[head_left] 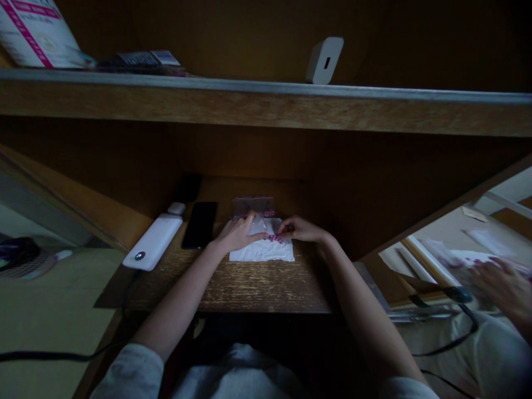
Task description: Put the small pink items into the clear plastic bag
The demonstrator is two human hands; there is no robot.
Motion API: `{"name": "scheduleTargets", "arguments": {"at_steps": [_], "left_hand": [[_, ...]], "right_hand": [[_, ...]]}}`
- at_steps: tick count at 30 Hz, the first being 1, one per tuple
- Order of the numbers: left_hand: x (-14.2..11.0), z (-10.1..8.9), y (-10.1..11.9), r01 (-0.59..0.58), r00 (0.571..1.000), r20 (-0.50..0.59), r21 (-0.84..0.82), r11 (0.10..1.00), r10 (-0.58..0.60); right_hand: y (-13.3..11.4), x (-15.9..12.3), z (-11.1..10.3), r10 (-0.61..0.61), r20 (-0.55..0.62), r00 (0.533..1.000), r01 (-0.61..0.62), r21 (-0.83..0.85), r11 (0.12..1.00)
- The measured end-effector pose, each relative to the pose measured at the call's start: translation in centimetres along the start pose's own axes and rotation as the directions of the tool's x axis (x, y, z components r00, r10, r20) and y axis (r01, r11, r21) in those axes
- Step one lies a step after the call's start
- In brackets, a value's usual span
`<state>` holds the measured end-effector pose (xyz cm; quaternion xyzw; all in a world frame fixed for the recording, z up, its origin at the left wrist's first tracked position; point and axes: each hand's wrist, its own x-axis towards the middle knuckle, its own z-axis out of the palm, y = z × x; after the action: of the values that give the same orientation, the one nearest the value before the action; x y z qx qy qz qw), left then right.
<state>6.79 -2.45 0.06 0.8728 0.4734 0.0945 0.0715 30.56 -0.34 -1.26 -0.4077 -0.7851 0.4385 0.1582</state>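
A white cloth or tissue (261, 254) lies on the brown desk top, with small pink beads (275, 239) on it. My left hand (238, 234) rests over its left part, thumb stretched toward the beads and fingers curled at a crumpled clear plastic bag (258, 223). My right hand (300, 228) is at the cloth's right side, fingertips pinched together just above the beads; whatever is between them is too small to make out. Behind the hands, a flat clear bag (254, 205) lies with more pink beads near its right end.
Left of the cloth are a black phone (200, 224) and a white power bank (153, 242) with a cable. A shelf (266, 102) crosses above, bearing a white charger (325, 61) and a white packet (39, 33). At right, another person's hand (499, 280) works nearby.
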Motion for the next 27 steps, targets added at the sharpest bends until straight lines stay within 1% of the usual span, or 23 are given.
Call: {"name": "scheduleTargets", "arguments": {"at_steps": [4, 8, 11, 15, 20, 22, 24, 27], "left_hand": [[0.0, 0.0, 0.0, 0.009, 1.000, 0.002, 0.004, 1.000, -0.009], [-0.1, 0.0, 0.1, 0.014, 1.000, -0.013, 0.023, 1.000, -0.014], [-0.1, 0.0, 0.2, 0.012, 1.000, -0.009, 0.022, 1.000, -0.011], [-0.1, 0.2, 0.4, -0.003, 1.000, -0.013, 0.013, 1.000, 0.003], [-0.1, 0.3, 0.6, 0.002, 1.000, -0.001, -0.009, 1.000, -0.002], [-0.1, 0.3, 0.6, -0.003, 1.000, 0.008, -0.017, 1.000, 0.003], [0.0, 0.3, 0.5, -0.010, 1.000, 0.014, -0.016, 1.000, 0.010], [-0.1, 0.3, 0.5, -0.010, 1.000, 0.007, -0.011, 1.000, 0.010]], "right_hand": [[-0.1, -0.1, 0.0, -0.001, -0.014, 1.000, 0.001, -0.002, 1.000], [-0.3, -0.2, -0.2, 0.008, -0.069, 0.998, -0.006, 0.031, 1.000], [-0.4, -0.2, -0.4, -0.018, -0.140, 0.990, 0.029, 0.082, 0.996], [-1.0, -0.2, -0.3, -0.046, -0.268, 0.962, 0.081, 0.124, 0.989], [-2.1, 0.3, 0.9, -0.034, -0.387, 0.921, 0.125, 0.211, 0.969], [-2.2, 0.6, 1.5, -0.046, -0.390, 0.920, 0.147, 0.232, 0.962], [-2.1, 0.8, 1.9, -0.064, -0.365, 0.929, 0.161, 0.242, 0.957], [-1.9, 0.8, 1.8, -0.079, -0.357, 0.931, 0.169, 0.228, 0.959]]}}
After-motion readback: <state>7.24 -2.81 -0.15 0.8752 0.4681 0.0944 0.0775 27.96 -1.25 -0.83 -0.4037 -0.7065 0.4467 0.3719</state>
